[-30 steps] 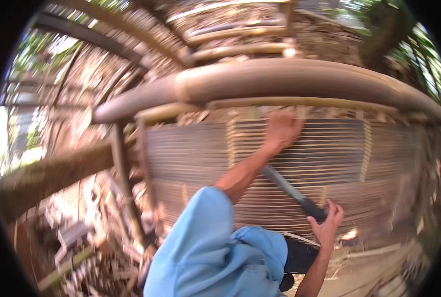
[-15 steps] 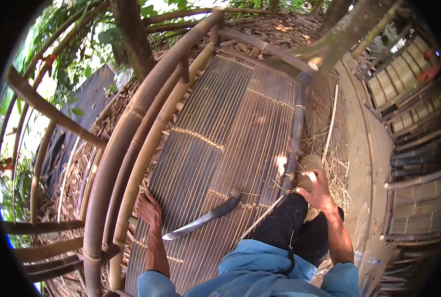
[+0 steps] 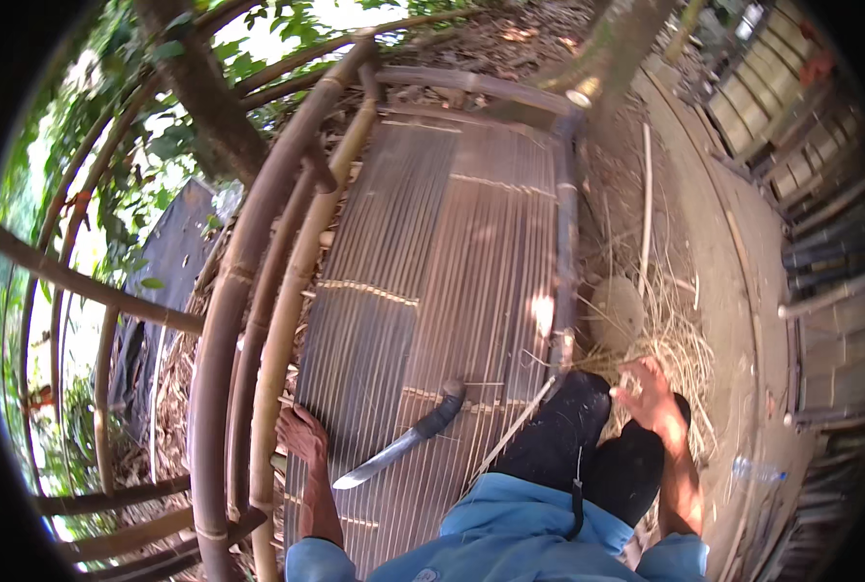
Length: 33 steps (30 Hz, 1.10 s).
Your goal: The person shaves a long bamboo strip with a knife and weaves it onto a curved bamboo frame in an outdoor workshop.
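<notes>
My left hand (image 3: 301, 434) lies on the left edge of a slatted bamboo bench (image 3: 379, 339), beside the pole railing, its fingers stretched out and empty. Close to it on the slats is a curved knife (image 3: 398, 446) with a dark handle; no hand touches it. My right hand (image 3: 653, 400) hovers by my right knee, thumb and fingers bent but apart, with nothing clearly visible between them. Past its fingertips, thin pale fibre strips (image 3: 670, 364) lie in a loose heap on the ground. One flat strip (image 3: 515, 424) slants across the bench beside my left thigh.
A thick bamboo railing (image 3: 233, 281) runs along the bench's left side. Right of the bench stands a round, pale block (image 3: 615, 312), with a long stick (image 3: 646, 209) on the dirt beyond. A clear plastic bottle (image 3: 757, 471) lies at the far right. A tree trunk (image 3: 607, 58) rises behind.
My view has tilted and shifted, showing more of the fibre heap and the round block. My right hand has drawn slightly closer over my knee. My left hand stays at the bench edge.
</notes>
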Available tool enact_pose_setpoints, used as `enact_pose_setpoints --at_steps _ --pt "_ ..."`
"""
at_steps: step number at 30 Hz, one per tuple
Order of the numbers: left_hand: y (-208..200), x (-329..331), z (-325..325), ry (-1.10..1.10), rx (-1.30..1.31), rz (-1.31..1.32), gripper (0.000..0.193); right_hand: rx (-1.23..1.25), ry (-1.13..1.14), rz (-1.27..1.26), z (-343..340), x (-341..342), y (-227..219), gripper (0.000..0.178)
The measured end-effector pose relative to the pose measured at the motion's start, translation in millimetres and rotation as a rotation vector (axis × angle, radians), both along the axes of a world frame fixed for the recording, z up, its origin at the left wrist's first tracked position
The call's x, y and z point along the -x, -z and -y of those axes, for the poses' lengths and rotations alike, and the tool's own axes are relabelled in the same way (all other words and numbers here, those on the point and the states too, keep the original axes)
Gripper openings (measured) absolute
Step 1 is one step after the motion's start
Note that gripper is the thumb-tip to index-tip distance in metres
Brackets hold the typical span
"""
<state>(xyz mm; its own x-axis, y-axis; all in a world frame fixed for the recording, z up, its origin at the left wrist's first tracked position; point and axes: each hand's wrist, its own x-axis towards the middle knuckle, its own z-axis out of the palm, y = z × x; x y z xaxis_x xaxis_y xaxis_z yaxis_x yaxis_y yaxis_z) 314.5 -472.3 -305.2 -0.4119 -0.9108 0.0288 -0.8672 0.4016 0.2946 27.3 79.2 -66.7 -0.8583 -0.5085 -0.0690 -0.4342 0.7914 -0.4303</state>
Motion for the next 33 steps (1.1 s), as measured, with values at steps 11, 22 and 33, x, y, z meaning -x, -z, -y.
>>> enact_pose_setpoints --at_steps 11,22,33 --pt "-200.0 117.3 71.9 0.197 0.869 -0.026 0.082 0.194 0.233 -0.012 -43.0 81.4 -90.9 0.028" --pt "-219.6 161.3 122.3 -0.060 0.297 0.309 0.073 0.103 -0.142 0.200 105.2 234.5 31.0 0.039" --pt "-220.8 170.0 131.1 -0.181 0.184 0.312 0.077 0.094 -0.533 0.111 242.9 355.2 154.0 0.049"
